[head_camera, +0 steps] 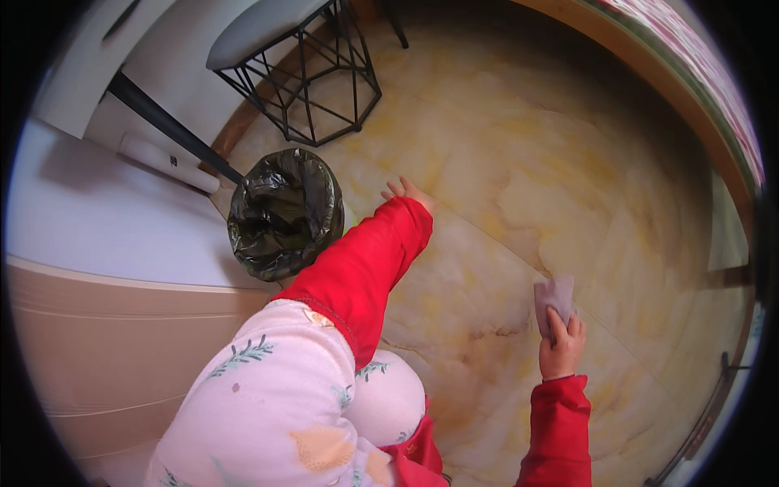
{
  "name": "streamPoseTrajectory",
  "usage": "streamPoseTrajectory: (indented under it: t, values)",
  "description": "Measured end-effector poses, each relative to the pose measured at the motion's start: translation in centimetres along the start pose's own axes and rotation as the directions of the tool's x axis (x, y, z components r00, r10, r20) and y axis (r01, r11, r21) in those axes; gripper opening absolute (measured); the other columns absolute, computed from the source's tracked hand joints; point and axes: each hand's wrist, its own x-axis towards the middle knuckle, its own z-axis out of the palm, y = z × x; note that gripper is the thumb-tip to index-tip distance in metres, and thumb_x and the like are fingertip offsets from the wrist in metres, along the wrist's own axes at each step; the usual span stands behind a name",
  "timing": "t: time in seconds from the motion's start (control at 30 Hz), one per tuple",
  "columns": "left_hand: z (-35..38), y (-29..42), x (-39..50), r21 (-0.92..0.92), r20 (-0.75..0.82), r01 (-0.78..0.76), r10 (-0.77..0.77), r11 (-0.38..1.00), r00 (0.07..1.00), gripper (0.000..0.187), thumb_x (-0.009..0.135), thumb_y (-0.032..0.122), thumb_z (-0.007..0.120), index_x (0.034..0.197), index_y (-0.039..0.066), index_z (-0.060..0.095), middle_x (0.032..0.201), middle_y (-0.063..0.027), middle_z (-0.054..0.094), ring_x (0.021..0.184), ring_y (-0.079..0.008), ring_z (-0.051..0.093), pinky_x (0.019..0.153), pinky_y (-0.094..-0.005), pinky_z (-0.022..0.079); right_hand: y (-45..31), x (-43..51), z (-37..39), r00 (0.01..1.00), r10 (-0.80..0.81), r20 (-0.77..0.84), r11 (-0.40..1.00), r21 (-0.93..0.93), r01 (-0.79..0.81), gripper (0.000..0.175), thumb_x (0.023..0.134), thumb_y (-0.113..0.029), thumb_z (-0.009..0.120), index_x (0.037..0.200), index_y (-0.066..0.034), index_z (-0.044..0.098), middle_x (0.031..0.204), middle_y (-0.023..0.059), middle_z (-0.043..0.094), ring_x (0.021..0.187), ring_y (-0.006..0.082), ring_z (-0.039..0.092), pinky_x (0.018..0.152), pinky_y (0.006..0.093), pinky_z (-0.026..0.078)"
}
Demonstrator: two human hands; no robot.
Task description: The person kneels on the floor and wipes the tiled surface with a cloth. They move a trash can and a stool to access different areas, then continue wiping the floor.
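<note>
My left hand [411, 193], in a red sleeve, reaches out over the marbled floor with its fingers spread and nothing seen in them. To its left stands a round bin with a black plastic liner [286, 213]. Off to the right, my right hand [563, 344] pinches a flat, greyish-pink piece of folded cloth or paper [555, 298] between thumb and fingers, above the floor. The left forearm crosses over my knee, which is in pale printed trousers [274, 371].
A stool with a grey seat [268, 27] and black wire frame [310, 91] stands beyond the bin. A white roll-like object [167, 163] lies by the wall at left. A wooden edge with patterned fabric [700, 79] curves along the upper right.
</note>
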Motion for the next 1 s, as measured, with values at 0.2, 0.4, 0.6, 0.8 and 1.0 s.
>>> streamPoseTrajectory:
  t: [0.2, 0.4, 0.6, 0.8, 1.0]
  values:
    - [-2.8, 0.3, 5.0, 0.002, 0.077, 0.243, -0.242, 0.97, 0.967, 0.132, 0.055, 0.065, 0.074, 0.147, 0.015, -0.006, 0.151, -0.0195, -0.009, 0.137, -0.044, -0.007, 0.107, -0.0602, 0.012, -5.7, 11.7, 3.4, 0.999, -0.033, -0.007, 0.999, 0.036, 0.033, 0.061, 0.06, 0.006, 0.052, 0.116, -0.0158, 0.061, 0.112, 0.0161, 0.051, 0.104, 0.0368, 0.046, 0.092, 0.0433, 0.039]
    - [-2.1, 0.8, 5.7, 0.138, 0.258, 0.266, -0.294, 0.954, 0.92, 0.138, 0.052, 0.065, 0.077, 0.145, 0.017, -0.013, 0.149, -0.02, -0.018, 0.136, -0.0475, -0.012, 0.105, -0.0653, 0.012, -7.8, 20.4, 8.8, 0.993, -0.066, 0.094, 0.983, 0.176, 0.049, 0.058, 0.062, 0.005, 0.054, 0.117, -0.0151, 0.061, 0.11, 0.0178, 0.052, 0.101, 0.0379, 0.046, 0.089, 0.043, 0.041]
    - [-2.7, 1.8, 5.8, 0.001, 0.358, 0.275, -0.257, 0.961, 0.897, 0.142, 0.053, 0.06, 0.078, 0.142, 0.014, -0.022, 0.147, -0.0236, -0.023, 0.13, -0.0526, -0.022, 0.106, -0.0625, 0.008, -12.9, 39.6, 17.0, 0.943, -0.328, -0.054, 0.924, 0.19, 0.332, 0.053, 0.066, 0.001, 0.058, 0.116, -0.0165, 0.061, 0.099, 0.0148, 0.054, 0.092, 0.037, 0.049, 0.081, 0.0438, 0.044]
    - [-2.9, 2.2, 5.8, -0.074, 0.432, 0.33, -0.268, 0.941, 0.861, 0.137, 0.06, 0.052, 0.079, 0.141, 0.013, -0.024, 0.145, -0.0257, -0.026, 0.13, -0.0523, -0.022, 0.103, -0.0661, 0.007, -19.4, 52.8, 25.9, 0.936, -0.351, -0.02, 0.914, 0.208, 0.348, 0.046, 0.075, -0.009, 0.057, 0.119, -0.0244, 0.058, 0.115, 0.0134, 0.054, 0.105, 0.0375, 0.048, 0.088, 0.0421, 0.045]
    - [-2.6, 2.3, 6.3, -0.1, 0.444, 0.365, -0.287, 0.926, 0.849, 0.134, 0.063, 0.048, 0.079, 0.141, 0.012, -0.025, 0.143, -0.0276, -0.028, 0.13, -0.0526, -0.024, 0.101, -0.0683, 0.005, -24.6, 58.1, 31.5, 0.932, -0.078, 0.355, 0.977, -0.158, 0.142, 0.057, 0.081, -0.029, 0.057, 0.135, -0.0341, 0.039, 0.146, 0.004, 0.027, 0.13, 0.0343, 0.027, 0.098, 0.0489, 0.035]
